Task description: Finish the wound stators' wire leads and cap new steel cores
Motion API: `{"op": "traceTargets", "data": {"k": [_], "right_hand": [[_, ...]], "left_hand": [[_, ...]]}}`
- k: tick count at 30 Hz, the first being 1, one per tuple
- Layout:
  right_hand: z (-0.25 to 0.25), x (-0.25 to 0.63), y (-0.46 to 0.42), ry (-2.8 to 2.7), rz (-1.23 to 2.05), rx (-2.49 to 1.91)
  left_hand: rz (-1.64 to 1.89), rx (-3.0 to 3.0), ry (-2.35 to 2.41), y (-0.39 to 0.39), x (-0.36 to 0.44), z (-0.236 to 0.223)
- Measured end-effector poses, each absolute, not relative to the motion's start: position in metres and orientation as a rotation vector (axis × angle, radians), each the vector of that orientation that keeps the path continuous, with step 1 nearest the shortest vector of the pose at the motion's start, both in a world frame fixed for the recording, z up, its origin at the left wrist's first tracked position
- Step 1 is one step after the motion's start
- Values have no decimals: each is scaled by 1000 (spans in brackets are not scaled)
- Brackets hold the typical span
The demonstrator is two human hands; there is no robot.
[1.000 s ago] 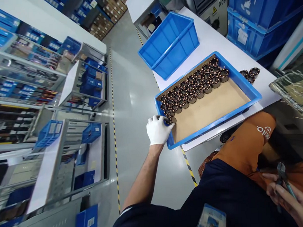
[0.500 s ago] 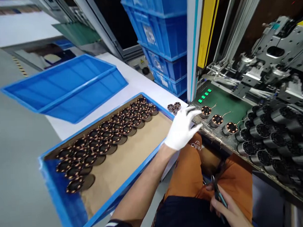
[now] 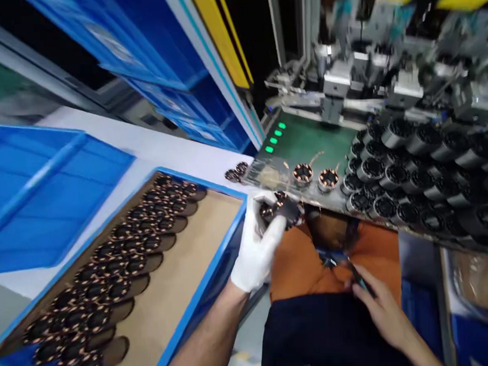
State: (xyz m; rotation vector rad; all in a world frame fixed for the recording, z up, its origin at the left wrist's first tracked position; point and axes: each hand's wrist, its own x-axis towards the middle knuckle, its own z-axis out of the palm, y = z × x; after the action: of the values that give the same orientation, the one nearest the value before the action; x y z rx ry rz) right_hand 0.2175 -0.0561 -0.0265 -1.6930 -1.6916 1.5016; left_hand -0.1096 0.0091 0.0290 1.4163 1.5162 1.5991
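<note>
My left hand [image 3: 256, 241], in a white glove, is closed around a dark motor stator [image 3: 289, 211] with copper windings, in front of the bench edge. Whether it holds a second one cannot be made out. Over my lap, my bare right hand [image 3: 378, 301] grips a pair of pliers [image 3: 360, 277] with dark and teal handles, their tips pointing away from me. Two stators, a left one [image 3: 303, 173] and a right one [image 3: 328, 178], stand on the bench edge with thin copper wires sticking out. Smaller coil pieces [image 3: 233, 175] lie on the white table left of them.
A blue crate [image 3: 199, 278] lined with brown board holds rows of stators on the left. Beyond it lies another blue tray [image 3: 36, 185]. Dark metal cylinders [image 3: 396, 175] are stacked on the bench's right, below machine fixtures [image 3: 338, 78]. Blue bins [image 3: 143, 37] rise behind.
My left hand has closed on a stator and drawn it back from the bench edge, where two of three now stand. The view has swung right. My right hand still holds the pliers.
</note>
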Motion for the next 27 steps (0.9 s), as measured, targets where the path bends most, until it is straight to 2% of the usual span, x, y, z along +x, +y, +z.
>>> {"op": "traceTargets", "data": {"k": [4,8,13,27], "right_hand": [[31,198,-29,-1926,1466,-1338],[53,179,-16,-1990,1410,-1131],[57,170,-17,-2014,1362,-1064],[38,173,-21,-1940,1353,-1100]], "left_hand": [[1486,1491,1440,-23,-67,51],[1512,1603,1509,-29,-52,54],[1458,1792,1408,-35,-58,46],[1311,1789,1513,-50,-54,34]]}}
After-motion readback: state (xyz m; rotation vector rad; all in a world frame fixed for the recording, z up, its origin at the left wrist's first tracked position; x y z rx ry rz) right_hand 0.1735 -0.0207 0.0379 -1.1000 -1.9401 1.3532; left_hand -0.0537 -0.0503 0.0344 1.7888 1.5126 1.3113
